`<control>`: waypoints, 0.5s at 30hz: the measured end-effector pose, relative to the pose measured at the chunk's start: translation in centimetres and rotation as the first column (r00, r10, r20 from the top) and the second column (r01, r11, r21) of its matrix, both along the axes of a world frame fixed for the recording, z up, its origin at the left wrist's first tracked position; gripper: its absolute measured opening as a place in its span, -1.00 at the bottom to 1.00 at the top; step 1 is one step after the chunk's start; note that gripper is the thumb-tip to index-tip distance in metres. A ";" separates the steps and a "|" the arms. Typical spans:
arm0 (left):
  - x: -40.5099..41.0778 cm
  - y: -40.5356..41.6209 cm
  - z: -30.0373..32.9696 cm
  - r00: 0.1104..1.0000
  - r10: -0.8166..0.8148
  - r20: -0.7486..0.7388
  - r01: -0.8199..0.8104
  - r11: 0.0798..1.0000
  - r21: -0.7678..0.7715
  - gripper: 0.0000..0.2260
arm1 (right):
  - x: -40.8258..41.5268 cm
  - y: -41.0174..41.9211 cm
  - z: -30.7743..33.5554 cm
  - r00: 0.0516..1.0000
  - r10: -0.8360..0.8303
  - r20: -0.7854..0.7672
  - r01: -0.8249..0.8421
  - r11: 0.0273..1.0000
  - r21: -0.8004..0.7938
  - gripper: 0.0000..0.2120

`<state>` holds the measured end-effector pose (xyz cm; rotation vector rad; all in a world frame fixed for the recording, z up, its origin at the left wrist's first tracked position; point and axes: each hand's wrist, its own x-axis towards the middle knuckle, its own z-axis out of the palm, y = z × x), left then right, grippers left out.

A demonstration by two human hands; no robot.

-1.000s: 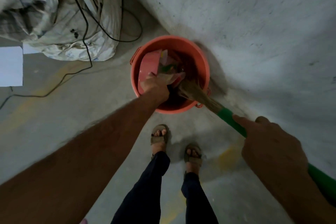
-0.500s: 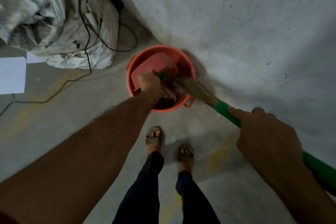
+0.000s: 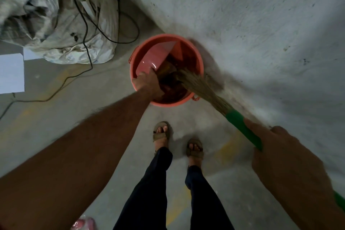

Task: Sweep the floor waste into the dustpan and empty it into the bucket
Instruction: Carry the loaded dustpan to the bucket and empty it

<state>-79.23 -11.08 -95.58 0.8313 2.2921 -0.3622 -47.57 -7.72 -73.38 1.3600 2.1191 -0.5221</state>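
An orange bucket [image 3: 198,56] stands on the concrete floor against the wall. My left hand [image 3: 148,85] grips a pink dustpan [image 3: 155,56] tipped down inside the bucket's left half. My right hand [image 3: 285,157] grips the green handle of a broom [image 3: 242,127]. The broom's straw bristles [image 3: 197,85] reach over the bucket's right rim into it. Dark waste lies at the bucket's bottom, partly hidden by my hand.
A heap of white sacks [image 3: 56,15] with black cables [image 3: 87,30] over it lies at the back left. White paper [image 3: 11,73] lies at the left edge. My sandalled feet [image 3: 161,132] stand just before the bucket. The wall [image 3: 261,24] runs along the right.
The dustpan has tipped further, its pink back now facing up inside the bucket. The broom bristles stay over the right rim. The view has shifted slightly.
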 end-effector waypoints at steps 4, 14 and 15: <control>-1.2 0.4 0.6 1.000 0.007 -0.021 -0.005 0.998 0.070 -0.17 | 2.5 -0.5 1.3 0.996 -0.067 -0.063 0.065 0.997 -0.029 -0.24; -2.1 -0.2 4.6 0.980 -0.133 -0.147 0.147 0.985 0.090 0.13 | 5.2 -2.8 3.9 0.981 -0.125 -0.150 0.122 0.992 -0.033 -0.10; -2.0 -0.5 5.5 0.984 -0.115 -0.139 0.130 0.986 0.103 0.08 | 5.4 -3.1 4.6 0.981 -0.125 -0.148 0.120 0.992 -0.039 -0.10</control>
